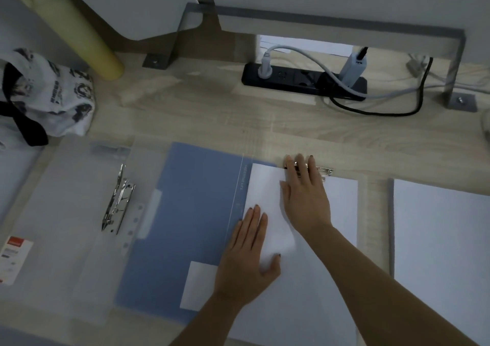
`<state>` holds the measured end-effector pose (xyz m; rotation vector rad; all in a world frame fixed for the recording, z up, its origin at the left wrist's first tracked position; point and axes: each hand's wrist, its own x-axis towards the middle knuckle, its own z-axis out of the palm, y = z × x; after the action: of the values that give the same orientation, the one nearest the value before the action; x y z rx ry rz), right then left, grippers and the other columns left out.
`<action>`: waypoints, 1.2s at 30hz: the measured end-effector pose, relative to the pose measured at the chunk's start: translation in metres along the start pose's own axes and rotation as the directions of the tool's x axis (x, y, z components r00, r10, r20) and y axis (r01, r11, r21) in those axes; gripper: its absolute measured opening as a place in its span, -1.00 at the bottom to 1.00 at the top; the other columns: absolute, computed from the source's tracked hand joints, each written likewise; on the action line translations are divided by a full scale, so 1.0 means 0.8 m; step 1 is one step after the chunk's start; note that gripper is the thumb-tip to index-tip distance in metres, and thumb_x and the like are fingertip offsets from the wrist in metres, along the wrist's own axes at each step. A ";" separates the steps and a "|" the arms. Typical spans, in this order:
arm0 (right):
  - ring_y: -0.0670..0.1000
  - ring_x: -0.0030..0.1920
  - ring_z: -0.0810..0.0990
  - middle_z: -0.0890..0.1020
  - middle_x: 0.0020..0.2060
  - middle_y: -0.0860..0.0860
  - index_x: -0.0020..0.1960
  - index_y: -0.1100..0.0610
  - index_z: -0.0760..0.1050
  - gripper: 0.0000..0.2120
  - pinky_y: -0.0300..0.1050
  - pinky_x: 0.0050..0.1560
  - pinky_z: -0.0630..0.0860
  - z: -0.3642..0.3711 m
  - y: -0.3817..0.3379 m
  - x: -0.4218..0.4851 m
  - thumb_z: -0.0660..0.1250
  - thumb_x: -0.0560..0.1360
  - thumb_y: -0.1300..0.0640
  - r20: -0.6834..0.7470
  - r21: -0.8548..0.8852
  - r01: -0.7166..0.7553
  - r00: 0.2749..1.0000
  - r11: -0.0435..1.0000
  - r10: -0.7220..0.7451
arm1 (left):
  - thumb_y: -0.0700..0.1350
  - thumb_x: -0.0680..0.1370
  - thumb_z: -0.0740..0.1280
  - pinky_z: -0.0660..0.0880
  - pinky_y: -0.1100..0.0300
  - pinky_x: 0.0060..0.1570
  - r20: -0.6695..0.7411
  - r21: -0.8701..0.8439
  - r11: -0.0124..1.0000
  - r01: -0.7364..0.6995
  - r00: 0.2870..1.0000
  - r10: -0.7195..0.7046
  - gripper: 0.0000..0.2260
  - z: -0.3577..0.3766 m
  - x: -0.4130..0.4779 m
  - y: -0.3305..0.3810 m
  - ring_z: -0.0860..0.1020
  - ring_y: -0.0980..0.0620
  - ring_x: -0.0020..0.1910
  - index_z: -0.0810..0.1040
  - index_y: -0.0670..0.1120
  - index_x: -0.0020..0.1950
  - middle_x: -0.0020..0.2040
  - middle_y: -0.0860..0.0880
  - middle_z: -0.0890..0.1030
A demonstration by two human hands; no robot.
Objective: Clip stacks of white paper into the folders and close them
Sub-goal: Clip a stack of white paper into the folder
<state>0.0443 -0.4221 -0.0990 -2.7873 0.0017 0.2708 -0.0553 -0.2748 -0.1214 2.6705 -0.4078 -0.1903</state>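
Note:
An open blue folder point(196, 221) lies on the desk in front of me, its cover flat to the left. A stack of white paper point(336, 213) rests on its right half. My left hand point(248, 250) lies flat on the paper's left edge, fingers together. My right hand point(305, 194) presses flat on the paper's top, fingertips over the folder's metal clip point(324, 171) at the far edge. A second, translucent folder point(61, 213) lies open to the left with its metal clip point(116, 200) raised. Another stack of white paper point(440, 229) waits on the right.
A black power strip point(302, 82) with plugs and cables sits at the back of the wooden desk point(212, 112). A patterned white bag point(53, 93) and a yellow tube point(87, 38) stand at the back left. Grey metal brackets hold a partition behind.

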 end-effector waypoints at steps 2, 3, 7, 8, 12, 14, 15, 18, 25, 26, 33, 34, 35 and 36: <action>0.17 0.51 -0.07 0.09 0.50 0.16 0.50 0.13 0.05 -0.37 -0.02 0.44 -0.13 -0.001 -0.001 -0.002 -0.26 0.50 -0.10 0.006 0.049 0.004 1.000 0.999 -0.004 | 0.14 0.52 0.20 -0.12 0.22 0.51 0.004 -0.008 1.000 0.009 1.000 -0.009 -0.37 -0.002 0.000 0.000 0.04 0.03 0.53 0.18 -0.15 0.49 0.52 -0.07 0.18; 0.15 0.51 -0.07 0.08 0.50 0.16 0.50 0.11 0.06 -0.37 -0.04 0.45 -0.15 -0.006 0.000 -0.005 -0.27 0.50 -0.12 0.003 0.089 0.001 1.000 0.996 -0.001 | 0.14 0.52 0.19 -0.16 0.24 0.50 0.009 -0.012 1.000 0.015 1.000 -0.014 -0.36 -0.002 -0.001 0.001 0.01 0.05 0.53 0.15 -0.13 0.50 0.53 -0.06 0.15; 0.05 0.51 0.02 0.10 0.51 0.09 0.48 0.00 0.10 -0.54 -0.10 0.46 -0.09 -0.037 0.018 -0.040 -0.10 0.61 -0.07 -0.022 0.205 -0.059 0.998 0.977 0.065 | 0.12 0.53 0.16 -0.19 0.24 0.49 0.034 0.003 1.000 0.020 0.999 -0.020 -0.35 -0.004 -0.002 0.003 -0.07 0.08 0.54 0.03 -0.09 0.53 0.55 -0.04 0.06; 0.04 0.51 0.05 0.12 0.50 0.07 0.47 -0.01 0.12 -0.56 -0.09 0.46 -0.06 -0.043 0.027 -0.054 -0.06 0.61 -0.04 -0.025 0.206 -0.075 0.996 0.976 0.082 | 0.11 0.54 0.14 -0.16 0.22 0.49 0.044 0.011 1.000 0.026 0.999 -0.027 -0.36 -0.004 -0.003 0.002 -0.07 0.07 0.54 0.02 -0.10 0.53 0.55 -0.04 0.06; 0.12 0.41 0.29 0.33 0.42 0.10 0.35 -0.02 0.39 -0.58 -0.01 0.39 0.18 -0.078 0.091 -0.124 0.00 0.57 -0.09 -0.053 0.243 -0.229 0.967 0.943 0.248 | 0.06 0.55 0.08 -0.09 0.18 0.48 0.060 0.056 0.998 0.040 0.997 -0.043 -0.42 -0.005 -0.004 0.010 -0.05 0.05 0.53 0.08 -0.16 0.51 0.53 -0.11 0.13; 0.16 0.36 0.34 0.38 0.38 0.12 0.30 0.03 0.44 -0.58 0.03 0.35 0.25 -0.088 0.127 -0.156 -0.01 0.58 -0.07 -0.052 0.247 -0.298 0.946 0.922 0.320 | 0.01 0.53 0.07 -0.10 0.16 0.48 0.033 0.054 0.995 0.083 0.996 -0.085 -0.45 -0.002 -0.003 0.024 -0.08 0.05 0.53 0.16 -0.21 0.48 0.51 -0.16 0.16; 0.16 0.37 0.34 0.38 0.38 0.12 0.30 0.04 0.44 -0.61 0.04 0.34 0.26 -0.091 0.143 -0.169 0.02 0.59 -0.04 -0.047 0.245 -0.328 0.936 0.913 0.349 | -0.02 0.52 0.07 -0.11 0.16 0.48 0.009 0.029 0.994 0.106 0.994 -0.106 -0.46 -0.002 -0.002 0.038 -0.10 0.06 0.53 0.20 -0.20 0.47 0.52 -0.15 0.15; 0.14 0.36 0.36 0.38 0.38 0.11 0.32 0.06 0.43 -0.65 0.03 0.32 0.30 -0.096 0.174 -0.196 0.11 0.57 0.05 -0.058 0.241 -0.378 0.914 0.894 0.402 | -0.08 0.54 0.09 -0.12 0.32 0.48 -0.013 -0.153 0.980 0.129 0.991 -0.132 -0.52 -0.004 0.007 0.102 -0.10 0.17 0.50 0.22 -0.09 0.47 0.50 0.07 0.07; 0.14 0.29 0.41 0.42 0.32 0.14 0.31 0.16 0.42 -0.66 -0.05 0.26 0.35 -0.087 0.207 -0.210 0.14 0.57 0.14 0.045 0.241 -0.379 0.924 0.893 0.380 | -0.16 0.57 0.22 0.24 0.63 0.04 0.375 -0.627 0.678 0.384 0.912 -0.169 -0.61 0.018 0.037 0.248 0.30 0.23 0.20 0.29 -0.02 0.39 0.30 0.10 0.26; 0.14 0.28 0.42 0.43 0.30 0.15 0.29 0.18 0.44 -0.67 -0.06 0.25 0.36 -0.086 0.209 -0.209 0.15 0.56 0.15 0.045 0.241 -0.367 0.929 0.899 0.367 | -0.18 0.56 0.22 0.26 0.57 -0.05 0.466 -0.637 0.604 0.480 0.863 -0.195 -0.64 0.022 0.044 0.261 0.33 0.20 0.14 0.30 0.00 0.35 0.23 0.09 0.28; 0.14 0.26 0.45 0.46 0.28 0.16 0.26 0.22 0.47 -0.69 -0.11 0.24 0.36 -0.085 0.216 -0.208 0.19 0.54 0.20 0.017 0.293 -0.339 0.937 0.894 0.350 | -0.20 0.47 0.22 0.20 0.27 -0.44 0.534 -0.577 0.477 0.663 0.748 -0.394 -0.73 0.034 0.080 0.295 0.27 0.09 -0.48 0.27 -0.03 -0.42 -0.46 0.02 0.27; 0.13 0.26 0.45 0.46 0.29 0.15 0.26 0.22 0.46 -0.69 -0.14 0.23 0.35 -0.085 0.216 -0.208 0.20 0.54 0.19 0.012 0.310 -0.341 0.935 0.888 0.354 | -0.18 0.48 0.19 0.22 0.26 -0.40 0.580 -0.558 0.459 0.692 0.720 -0.381 -0.76 0.033 0.083 0.296 0.28 0.08 -0.45 0.30 -0.03 -0.39 -0.44 0.02 0.29; 0.12 0.27 0.44 0.45 0.29 0.13 0.26 0.21 0.46 -0.68 -0.18 0.21 0.33 -0.085 0.216 -0.207 0.21 0.54 0.16 0.010 0.332 -0.345 0.932 0.878 0.363 | -0.17 0.49 0.17 0.26 0.24 -0.34 0.617 -0.539 0.447 0.714 0.696 -0.368 -0.80 0.033 0.085 0.296 0.32 0.07 -0.40 0.34 -0.03 -0.35 -0.40 0.01 0.33; 0.10 0.26 0.45 0.45 0.29 0.12 0.25 0.20 0.46 -0.67 -0.21 0.18 0.32 -0.085 0.215 -0.206 0.23 0.53 0.12 0.006 0.355 -0.351 0.928 0.867 0.373 | -0.16 0.49 0.16 0.31 0.20 -0.26 0.644 -0.527 0.430 0.733 0.675 -0.361 -0.85 0.030 0.085 0.297 0.36 0.06 -0.33 0.40 -0.03 -0.27 -0.34 -0.01 0.39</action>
<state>-0.1110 -0.6123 -0.0627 -2.4168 0.5426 0.2448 -0.0561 -0.5109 -0.0448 1.7510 0.4398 -0.9708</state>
